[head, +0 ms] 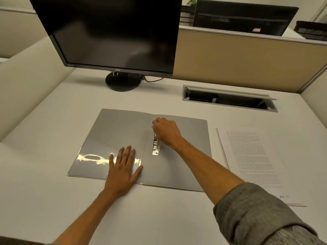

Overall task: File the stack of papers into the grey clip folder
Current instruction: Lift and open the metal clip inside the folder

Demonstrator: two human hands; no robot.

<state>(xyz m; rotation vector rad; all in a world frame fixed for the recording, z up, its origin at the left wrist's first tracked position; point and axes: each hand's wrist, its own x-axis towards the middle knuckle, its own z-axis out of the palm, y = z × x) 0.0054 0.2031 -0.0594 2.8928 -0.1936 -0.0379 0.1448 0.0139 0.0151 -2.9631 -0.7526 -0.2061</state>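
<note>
The grey clip folder lies wide open on the white desk, its two leaves flat. A metal clip is fixed just right of the spine. My right hand is closed over the clip's upper end and grips its lever. My left hand presses flat, fingers spread, on the lower part of the left leaf, beside the spine. The stack of printed papers lies on the desk to the right of the folder, apart from both hands.
A black monitor on a round stand stands behind the folder. An open cable tray is sunk in the desk at the back right. Beige partition walls close off the back and sides.
</note>
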